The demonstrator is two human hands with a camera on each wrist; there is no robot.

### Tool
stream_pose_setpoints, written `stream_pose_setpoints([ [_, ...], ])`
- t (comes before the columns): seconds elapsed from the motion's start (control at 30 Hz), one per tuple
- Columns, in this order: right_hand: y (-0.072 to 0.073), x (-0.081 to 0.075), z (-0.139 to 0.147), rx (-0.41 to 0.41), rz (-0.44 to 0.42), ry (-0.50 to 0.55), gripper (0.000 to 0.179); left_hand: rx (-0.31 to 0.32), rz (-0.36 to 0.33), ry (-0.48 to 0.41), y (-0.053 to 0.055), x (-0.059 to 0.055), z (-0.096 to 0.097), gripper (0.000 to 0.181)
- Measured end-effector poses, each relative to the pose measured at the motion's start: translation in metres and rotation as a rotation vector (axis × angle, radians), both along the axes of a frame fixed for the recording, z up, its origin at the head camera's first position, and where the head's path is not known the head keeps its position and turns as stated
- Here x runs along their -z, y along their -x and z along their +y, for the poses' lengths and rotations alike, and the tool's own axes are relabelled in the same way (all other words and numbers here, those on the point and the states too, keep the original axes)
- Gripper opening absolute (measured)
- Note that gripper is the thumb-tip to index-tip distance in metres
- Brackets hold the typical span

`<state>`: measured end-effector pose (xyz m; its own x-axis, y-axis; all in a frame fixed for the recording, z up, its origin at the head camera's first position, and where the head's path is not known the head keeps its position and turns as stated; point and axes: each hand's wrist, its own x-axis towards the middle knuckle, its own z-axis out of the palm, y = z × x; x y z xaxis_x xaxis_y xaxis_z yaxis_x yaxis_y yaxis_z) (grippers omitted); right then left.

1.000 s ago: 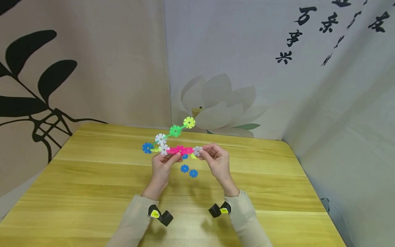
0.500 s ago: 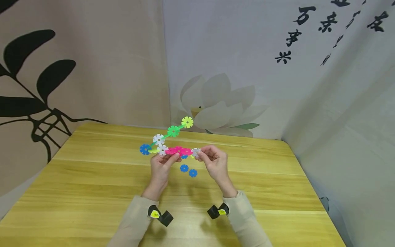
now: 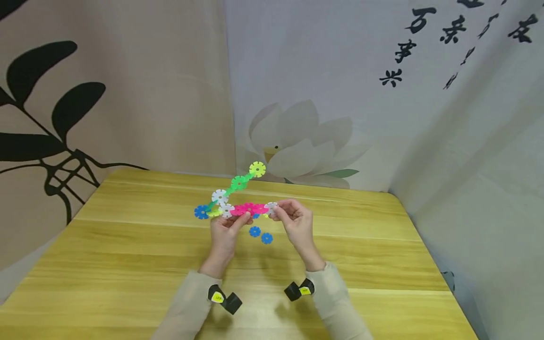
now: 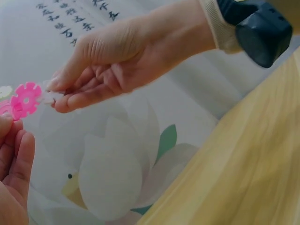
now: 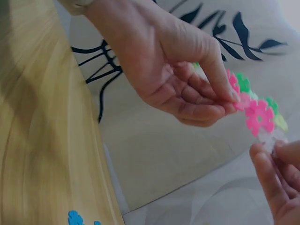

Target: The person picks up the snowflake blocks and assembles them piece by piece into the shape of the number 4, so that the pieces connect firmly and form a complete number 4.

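A chain of notched, flower-shaped plastic snowflake discs is held above the table. Its pink discs (image 3: 249,208) are pinched between the thumb and fingers of my left hand (image 3: 224,233). My right hand (image 3: 299,226) pinches a white disc (image 3: 270,208) at the right end, which meets the edge of a pink disc (image 4: 26,99) in the left wrist view; how deep the slots sit is hidden. Leftward the chain runs through another white disc (image 3: 226,210) to a blue disc (image 3: 201,212), then angles up past a white and a green disc (image 3: 239,182) to a yellow disc (image 3: 257,169).
Loose blue discs (image 3: 255,231) lie on the wooden table (image 3: 361,245) below the hands. A yellow disc (image 3: 266,216) and another blue one are partly hidden behind the chain. Printed curtains (image 3: 306,71) hang behind and at the table's right side.
The chain's left end has tipped slightly downward, and my left hand has shifted a little to the right. Both hands keep the same hold.
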<state>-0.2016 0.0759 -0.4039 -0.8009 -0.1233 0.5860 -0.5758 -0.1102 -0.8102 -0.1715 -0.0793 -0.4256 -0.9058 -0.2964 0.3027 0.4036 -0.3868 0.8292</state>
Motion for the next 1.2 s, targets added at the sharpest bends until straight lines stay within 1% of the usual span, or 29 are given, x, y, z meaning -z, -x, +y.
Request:
stream_pose_setpoints([
  [0.07, 0.0011, 0.0002, 0.0013, -0.017, -0.044, 0.049, 0.009, 0.012, -0.004, -0.001, -0.0005, -0.001, 0.0034, 0.03],
  [0.13, 0.002, -0.0003, 0.0015, -0.037, -0.069, 0.086, 0.014, 0.014, -0.004, -0.009, -0.0007, -0.0021, 0.0062, 0.028],
  [0.27, 0.0023, -0.0023, 0.0003, -0.055, -0.069, 0.122, 0.018, -0.015, -0.003, -0.006, 0.0005, -0.0032, 0.0088, 0.026],
  [0.4, 0.0021, -0.0035, -0.0011, -0.056, -0.061, 0.142, 0.018, -0.059, 0.02, 0.023, 0.0025, -0.0022, 0.0091, 0.018],
  [0.43, 0.0021, -0.0037, -0.0013, -0.057, -0.057, 0.145, 0.017, -0.07, 0.028, 0.033, 0.0031, -0.0018, 0.0091, 0.019],
  [0.53, 0.0021, -0.0036, -0.0017, -0.063, -0.051, 0.145, 0.017, -0.084, 0.048, 0.04, 0.0048, -0.0006, 0.009, 0.029],
  [0.6, 0.0024, -0.0034, -0.0017, -0.065, -0.057, 0.142, 0.018, -0.068, 0.069, 0.026, 0.0053, 0.0001, 0.0088, 0.031],
  [0.7, 0.0032, -0.0031, -0.0013, -0.052, -0.089, 0.141, 0.019, -0.024, 0.087, -0.017, 0.0049, 0.0005, 0.0081, 0.023],
  [0.73, 0.0034, -0.0033, -0.0011, -0.046, -0.107, 0.145, 0.019, -0.007, 0.088, -0.03, 0.0046, 0.0006, 0.0077, 0.023],
  [0.87, 0.0044, -0.0046, -0.0003, -0.023, -0.179, 0.16, 0.018, 0.037, 0.066, -0.069, 0.0038, -0.0003, 0.0069, 0.034],
  [1.07, 0.0045, -0.0059, -0.0004, -0.011, -0.261, 0.163, 0.014, 0.066, 0.08, -0.113, 0.0046, -0.0017, 0.0077, 0.035],
  [1.2, 0.0051, -0.0058, -0.0009, -0.002, -0.305, 0.159, 0.014, 0.065, 0.074, -0.116, 0.0056, -0.0017, 0.0081, 0.035],
])
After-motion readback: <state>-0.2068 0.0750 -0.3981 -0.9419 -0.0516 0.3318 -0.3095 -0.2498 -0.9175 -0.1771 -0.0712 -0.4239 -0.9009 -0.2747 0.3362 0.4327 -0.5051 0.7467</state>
